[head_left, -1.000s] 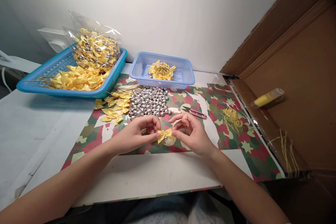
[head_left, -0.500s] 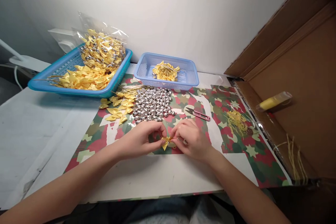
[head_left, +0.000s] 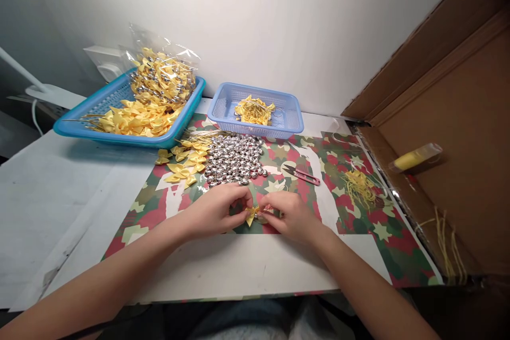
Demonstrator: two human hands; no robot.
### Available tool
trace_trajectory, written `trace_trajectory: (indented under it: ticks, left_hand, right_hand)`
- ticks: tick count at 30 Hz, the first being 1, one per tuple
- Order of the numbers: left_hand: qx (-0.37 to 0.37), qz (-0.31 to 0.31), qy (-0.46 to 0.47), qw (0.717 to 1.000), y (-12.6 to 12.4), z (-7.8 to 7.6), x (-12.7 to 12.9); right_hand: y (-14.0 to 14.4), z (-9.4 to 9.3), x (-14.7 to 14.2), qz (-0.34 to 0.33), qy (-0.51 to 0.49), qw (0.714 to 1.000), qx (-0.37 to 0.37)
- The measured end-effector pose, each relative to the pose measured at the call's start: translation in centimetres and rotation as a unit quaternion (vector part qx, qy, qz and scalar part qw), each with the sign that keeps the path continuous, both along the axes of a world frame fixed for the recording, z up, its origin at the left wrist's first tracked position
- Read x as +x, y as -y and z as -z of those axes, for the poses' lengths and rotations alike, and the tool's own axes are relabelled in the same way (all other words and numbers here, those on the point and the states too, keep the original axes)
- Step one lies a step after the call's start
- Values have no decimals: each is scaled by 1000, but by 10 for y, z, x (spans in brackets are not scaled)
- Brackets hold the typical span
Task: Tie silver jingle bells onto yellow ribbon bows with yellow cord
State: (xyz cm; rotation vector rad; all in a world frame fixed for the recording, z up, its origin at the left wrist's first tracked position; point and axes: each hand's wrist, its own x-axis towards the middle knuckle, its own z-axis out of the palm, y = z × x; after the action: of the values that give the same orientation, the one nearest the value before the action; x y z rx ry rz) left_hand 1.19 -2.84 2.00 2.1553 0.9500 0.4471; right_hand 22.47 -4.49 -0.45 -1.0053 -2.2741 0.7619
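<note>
Near the front of the patterned sheet, a small yellow ribbon bow is held between my two hands. My left hand pinches its left side between thumb and forefinger. From the other side, my right hand has thumb and fingertips closed at the bow's right loop. A speck of silver shows at the bow's middle, perhaps a bell, partly covered by the fingers. Just beyond my left hand lies a pile of silver jingle bells, with loose yellow bows to its left. Thread snips lie beyond my right hand.
A large blue basket at the left holds yellow bows and a clear bag of bows with bells. Behind the bells stands a smaller blue basket with bows. Yellow thread scraps lie right, beside a cardboard wall.
My right hand's fingers have uncurled somewhat and now pinch at the bow's right side. My left hand keeps its pinch. The whole view has shifted slightly.
</note>
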Motion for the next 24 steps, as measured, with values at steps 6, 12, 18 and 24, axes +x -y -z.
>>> trace_trajectory:
  ticks: [6,12,18,24]
  left_hand:
    - [30,5,-17,999,-1,2,-1]
    - [58,24,-30,998,-1,4,-2]
    - [82,42,-31,995,-1,7,-1]
    - [85,53,-28,995,0,8,-1]
  right_hand:
    - [-4,7,2,-5,17,999,40]
    - [-4,8,1,0,67,996,63]
    - [0,2,-2,4,148,985,84]
    - [3,-7,-3,-27,188,979,76]
